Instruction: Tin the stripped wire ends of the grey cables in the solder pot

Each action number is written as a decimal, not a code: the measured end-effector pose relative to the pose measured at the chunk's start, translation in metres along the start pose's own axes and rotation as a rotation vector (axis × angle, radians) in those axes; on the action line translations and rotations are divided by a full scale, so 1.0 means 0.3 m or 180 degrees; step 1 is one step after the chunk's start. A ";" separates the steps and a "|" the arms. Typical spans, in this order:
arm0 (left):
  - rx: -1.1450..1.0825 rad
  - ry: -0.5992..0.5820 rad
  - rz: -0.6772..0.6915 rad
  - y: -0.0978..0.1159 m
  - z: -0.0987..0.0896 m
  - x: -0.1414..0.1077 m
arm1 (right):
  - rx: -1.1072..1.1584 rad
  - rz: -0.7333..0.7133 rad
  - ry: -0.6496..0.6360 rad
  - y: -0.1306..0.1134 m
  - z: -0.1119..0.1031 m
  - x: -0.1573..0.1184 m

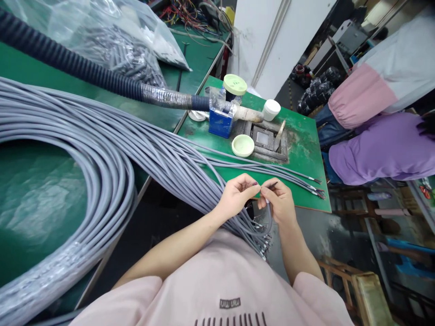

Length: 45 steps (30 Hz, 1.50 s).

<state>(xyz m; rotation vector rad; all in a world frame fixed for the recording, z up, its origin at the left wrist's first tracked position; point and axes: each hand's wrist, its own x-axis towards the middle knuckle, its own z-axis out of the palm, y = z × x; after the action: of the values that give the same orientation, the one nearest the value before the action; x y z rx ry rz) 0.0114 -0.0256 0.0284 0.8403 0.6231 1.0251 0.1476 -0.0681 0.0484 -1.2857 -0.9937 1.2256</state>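
R hand holding grey cable, L hand — prob. touching

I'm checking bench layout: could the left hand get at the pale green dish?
Probably yes: the left hand is busy beside the right hand, but only low gray cables separate it from the dish.
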 end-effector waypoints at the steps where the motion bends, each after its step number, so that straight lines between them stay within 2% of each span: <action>1: 0.0064 0.0010 0.0080 -0.008 -0.003 0.000 | 0.0016 0.0040 -0.0022 0.001 -0.003 0.002; 6: 0.0570 0.0115 0.0370 -0.061 -0.022 0.001 | 0.0033 0.0243 -0.0030 -0.002 -0.003 0.011; 15: 0.1160 0.0196 0.0791 -0.080 -0.014 -0.001 | -0.0081 0.0068 0.0155 -0.003 -0.004 0.032; 19: 0.1447 0.0083 0.1123 -0.088 -0.011 -0.012 | -0.0154 -0.0118 0.0184 -0.009 -0.016 0.051; 22: 0.1688 -0.0071 0.1153 -0.083 -0.021 -0.010 | -0.0234 -0.0223 0.0242 -0.033 -0.054 0.090; 25: 0.1992 -0.0140 0.1251 -0.065 -0.047 0.008 | -0.0366 -0.0192 0.0359 -0.082 -0.126 0.157; 29: 0.2290 -0.0026 0.1447 -0.049 -0.086 0.042 | -0.0761 -0.0012 0.0352 -0.156 -0.239 0.278; 32: 0.2367 0.0023 0.1476 -0.054 -0.103 0.057 | -0.1096 0.0093 0.0321 -0.188 -0.293 0.381; 35: 0.2446 -0.0091 0.1498 -0.060 -0.109 0.063 | -0.1518 0.0205 0.0313 -0.191 -0.311 0.481; 40: 0.2535 -0.0243 0.1541 -0.063 -0.111 0.064 | -0.2400 0.0282 0.0220 -0.154 -0.301 0.626; 45: 0.2600 -0.0369 0.1546 -0.060 -0.111 0.068 | -0.2699 0.0364 0.0164 -0.122 -0.281 0.722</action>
<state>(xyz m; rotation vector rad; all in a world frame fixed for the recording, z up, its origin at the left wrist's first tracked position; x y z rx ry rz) 0.0022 -0.0017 -0.0061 1.8217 0.7664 1.1450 0.2623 0.1371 0.0534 -2.0286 -1.4940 0.8515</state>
